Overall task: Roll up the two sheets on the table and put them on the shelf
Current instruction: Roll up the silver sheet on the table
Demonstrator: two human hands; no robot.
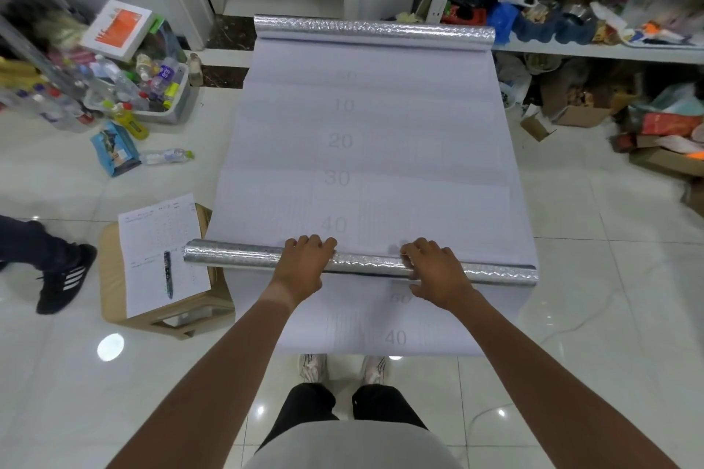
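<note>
— Two sheets, is it? Where are they?

— Both lie on the table, one over the other. The top sheet [365, 148] is white side up with faint numbers printed down it, and its far end is curled into a silver roll [375, 30]. A near roll [244, 257] runs across by the person's hands, and a lower sheet [365, 331] shows beneath it at the near edge.

— And the hands?

— The left hand [304, 265] lies palm down over the near roll, fingers curved over its top. The right hand [436, 268] does the same further along, fingertips touching the roll. Neither is closed around it; both press flat on it.

— What's close by on the left?

— A stool [114, 297] stands just beside the table, under the roll's left end. A paper form [152, 240] lies on it with a pen [168, 272] on top. Beyond that, another person's shoe [64, 278] is on the floor.

— Any containers?

— A grey bin [179, 103] on the floor to the far left is full of plastic bottles, with more bottles spilled around it. One bottle [165, 156] lies loose beside a blue packet [114, 148]. A white and orange box [118, 28] sits above the bin.

— And the shelf?

— The shelf [594, 48] is at the far right, just beside the far roll's end, crowded with clutter. Open cardboard boxes [575, 114] sit on the floor under it.
</note>
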